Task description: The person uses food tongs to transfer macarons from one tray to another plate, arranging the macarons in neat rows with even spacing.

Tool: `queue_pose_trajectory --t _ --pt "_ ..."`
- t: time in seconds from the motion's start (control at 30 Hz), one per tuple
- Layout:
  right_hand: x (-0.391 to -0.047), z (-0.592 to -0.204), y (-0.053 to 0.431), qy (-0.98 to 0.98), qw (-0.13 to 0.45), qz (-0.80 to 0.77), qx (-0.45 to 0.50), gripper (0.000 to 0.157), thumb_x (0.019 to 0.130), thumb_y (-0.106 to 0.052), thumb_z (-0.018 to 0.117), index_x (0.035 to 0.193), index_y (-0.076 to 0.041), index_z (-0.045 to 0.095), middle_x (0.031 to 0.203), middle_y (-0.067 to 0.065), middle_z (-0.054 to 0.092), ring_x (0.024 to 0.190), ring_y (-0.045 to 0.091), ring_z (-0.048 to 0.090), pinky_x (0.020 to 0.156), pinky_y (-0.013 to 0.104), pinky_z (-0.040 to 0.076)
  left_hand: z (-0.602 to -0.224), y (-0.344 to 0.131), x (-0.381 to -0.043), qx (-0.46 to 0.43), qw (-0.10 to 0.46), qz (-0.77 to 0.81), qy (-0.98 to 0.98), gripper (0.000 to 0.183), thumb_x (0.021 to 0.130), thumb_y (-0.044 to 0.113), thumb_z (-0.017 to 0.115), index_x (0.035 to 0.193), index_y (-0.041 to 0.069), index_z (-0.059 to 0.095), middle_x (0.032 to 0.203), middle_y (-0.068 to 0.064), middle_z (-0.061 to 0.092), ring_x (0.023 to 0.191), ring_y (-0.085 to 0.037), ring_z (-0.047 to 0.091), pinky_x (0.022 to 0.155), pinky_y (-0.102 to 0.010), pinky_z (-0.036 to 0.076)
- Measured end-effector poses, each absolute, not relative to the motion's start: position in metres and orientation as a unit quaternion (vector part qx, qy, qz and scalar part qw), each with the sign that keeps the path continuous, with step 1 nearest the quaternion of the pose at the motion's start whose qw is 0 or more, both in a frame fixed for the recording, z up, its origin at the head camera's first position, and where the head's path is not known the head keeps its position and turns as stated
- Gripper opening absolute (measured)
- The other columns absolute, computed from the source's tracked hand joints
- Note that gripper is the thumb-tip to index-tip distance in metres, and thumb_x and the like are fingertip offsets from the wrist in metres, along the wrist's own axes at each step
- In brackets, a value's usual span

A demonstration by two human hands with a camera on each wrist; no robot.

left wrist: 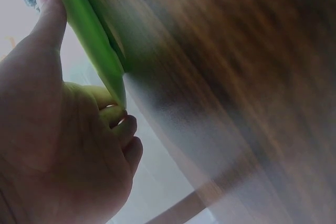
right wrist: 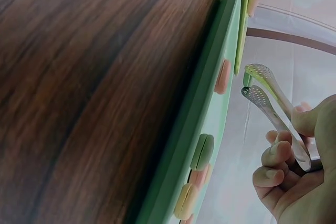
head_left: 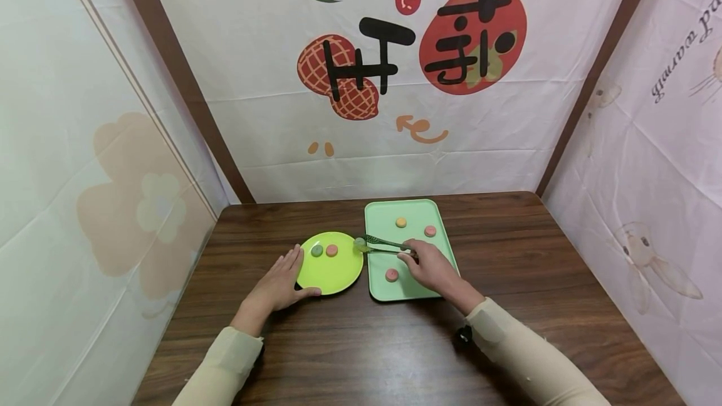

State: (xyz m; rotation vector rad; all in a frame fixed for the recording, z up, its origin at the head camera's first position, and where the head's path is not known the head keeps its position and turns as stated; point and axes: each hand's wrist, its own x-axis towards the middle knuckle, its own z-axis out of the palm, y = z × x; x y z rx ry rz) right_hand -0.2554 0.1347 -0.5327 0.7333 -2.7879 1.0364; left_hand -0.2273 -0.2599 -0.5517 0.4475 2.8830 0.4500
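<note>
My right hand [head_left: 431, 265] holds metal tongs [head_left: 389, 245] between thumb and fingers. Their perforated tips pinch a green macaron [right wrist: 248, 79] over the right rim of the yellow-green plate [head_left: 329, 277]. On that plate lie a green macaron [head_left: 317, 250] and a pink macaron [head_left: 331, 250], side by side. My left hand [head_left: 277, 287] touches the plate's left rim, fingers along the side and thumb spread toward the front edge. Below the right hand, the mint green tray [head_left: 379, 290] bears several macarons, including a yellow macaron [head_left: 401, 222] and a pink macaron [head_left: 392, 275].
Plate and tray stand close together on a dark wooden table [head_left: 361, 349]. A printed white cloth [head_left: 259, 143] hangs behind the table's back edge, with more cloth at both sides. In the right wrist view, another green macaron [right wrist: 202, 151] shows on the tray.
</note>
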Motion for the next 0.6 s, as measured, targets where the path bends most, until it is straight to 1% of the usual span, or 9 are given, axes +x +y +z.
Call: queue_pose_trajectory --t 0.33,0.47,0.6 --pt "-0.257 -0.537 0.126 -0.902 0.066 0.335 0.262 0.023 0.107 -0.021 0.071 0.118 -0.002 0.074 0.098 0.004 0.074 0.078 0.009 0.065 0.068 0.034 0.056 -0.552 -0.260 -0.227 0.149 0.095 0.150 0.973 0.123 0.094 0.074 0.067 0.168 -0.008 0.014 0.177 -0.027 0.012 0.164 -0.041 0.016 0.134 -0.055 0.016" --pt "-0.256 -0.536 0.122 -0.902 0.069 0.330 0.270 0.024 0.107 -0.022 0.071 0.118 -0.001 0.074 0.097 0.004 0.074 0.079 0.010 0.066 0.069 0.035 0.057 -0.551 -0.260 -0.227 0.150 0.096 0.151 0.972 0.122 0.094 0.073 0.067 0.168 -0.008 0.014 0.177 -0.028 0.012 0.164 -0.042 0.016 0.134 -0.056 0.016" --pt "-0.257 -0.536 0.119 -0.905 0.063 0.322 0.272 0.026 0.107 -0.024 0.070 0.119 -0.001 0.074 0.095 0.002 0.073 0.077 0.009 0.064 0.069 0.034 0.056 -0.550 -0.259 -0.227 0.150 0.097 0.151 0.972 0.122 0.095 0.072 0.067 0.168 -0.008 0.014 0.177 -0.028 0.012 0.164 -0.042 0.016 0.134 -0.056 0.016"
